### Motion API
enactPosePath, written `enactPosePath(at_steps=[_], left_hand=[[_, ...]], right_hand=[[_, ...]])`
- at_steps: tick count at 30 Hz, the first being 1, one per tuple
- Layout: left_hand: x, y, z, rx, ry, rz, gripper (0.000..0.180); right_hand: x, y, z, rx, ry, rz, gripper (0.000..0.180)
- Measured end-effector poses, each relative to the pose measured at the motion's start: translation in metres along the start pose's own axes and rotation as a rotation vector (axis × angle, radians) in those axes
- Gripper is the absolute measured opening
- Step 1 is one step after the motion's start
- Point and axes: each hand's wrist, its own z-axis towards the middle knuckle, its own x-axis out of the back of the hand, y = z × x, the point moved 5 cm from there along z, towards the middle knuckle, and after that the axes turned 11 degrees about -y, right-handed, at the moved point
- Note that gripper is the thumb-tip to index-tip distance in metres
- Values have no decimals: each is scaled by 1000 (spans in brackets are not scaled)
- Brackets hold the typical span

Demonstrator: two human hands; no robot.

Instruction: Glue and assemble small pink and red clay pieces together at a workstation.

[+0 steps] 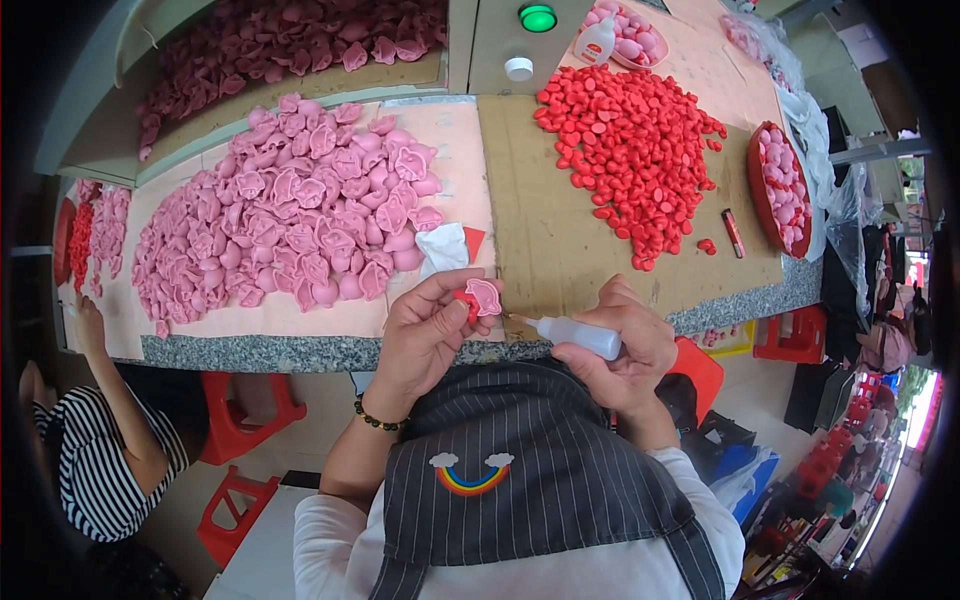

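Note:
Between the thumb and fingers of my left hand [428,325] is a small pink plastic shell piece [484,296], its hollow side showing, with a red piece [470,305] beside it. My right hand [632,345] grips a translucent squeeze bottle [585,337] lying nearly level. The bottle's thin nozzle points left and ends close to the pink piece; whether they touch I cannot tell. Just beyond my left hand lies a crumpled white tissue [443,249]. A large heap of pink shell pieces [300,205] spreads to the left, and a heap of small red pieces [630,150] lies to the right.
A red basket [757,205] of pink pieces stands at the right, near a small red tube [733,234]. A white bottle [596,42] and a pink bowl [655,50] sit at the back. A grey machine panel [515,45] rises behind. At far left, another person's arm [125,400] reaches the table.

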Motion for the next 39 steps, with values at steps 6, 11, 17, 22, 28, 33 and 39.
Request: enactPosePath(at_steps=[6,11,17,22,28,33,39], left_hand=[[0,0,0,9,3,7,35],[1,-1,-1,23,31,42,40],[2,-1,0,19,33,40,40],[1,0,0,5,2,10,35],[1,-1,0,18,-22,17,33],[1,0,0,30,-59,15,32],[1,0,0,56,-41,7,32]], right_hand=[[0,1,0,6,-4,-5,27],[0,1,0,8,-4,-7,27],[2,0,1,-15,-9,-6,26],[2,0,1,-10,-2,-4,25],[1,9,-6,-147,31,67,24],[1,16,-11,-224,67,141,21],[3,8,-3,-101,-4,95,21]])
